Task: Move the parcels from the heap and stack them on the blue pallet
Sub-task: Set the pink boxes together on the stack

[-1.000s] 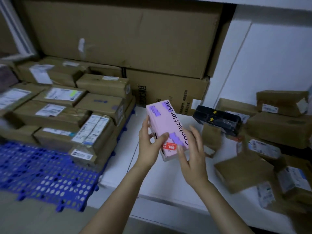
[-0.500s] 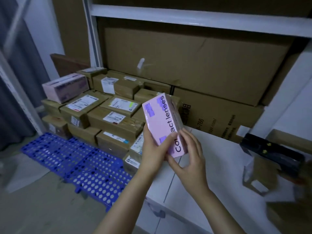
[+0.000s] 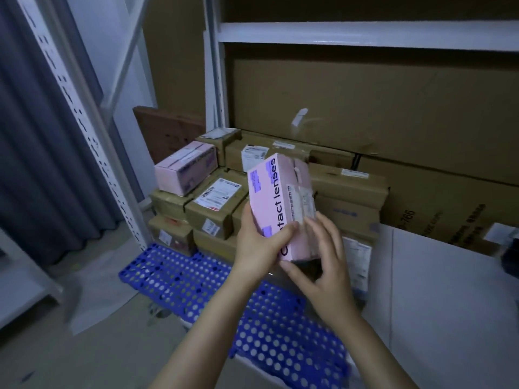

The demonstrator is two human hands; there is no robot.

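Observation:
I hold a pink box printed "contact lenses" (image 3: 276, 203) upright in front of me, above the blue perforated pallet (image 3: 179, 279). My left hand (image 3: 259, 242) grips its lower left side, thumb across the front. My right hand (image 3: 323, 262) cups its lower right corner from below, fingers spread. Behind the box, several brown cardboard parcels (image 3: 213, 209) with white labels are stacked on the pallet's far part. Another pink box (image 3: 185, 167) lies on top of the stack at the left.
Large flat cartons (image 3: 365, 108) lean against the back wall inside a white shelf frame (image 3: 213, 80). A white perforated upright (image 3: 84, 116) and a grey curtain (image 3: 31, 136) stand on the left. A white platform (image 3: 449, 290) lies at the right. Bare floor (image 3: 56, 346) lies at front left.
My view has swung left, away from the heap toward the pallet. Both hands have carried the pink box over the pallet, and it has turned so its taped end faces me.

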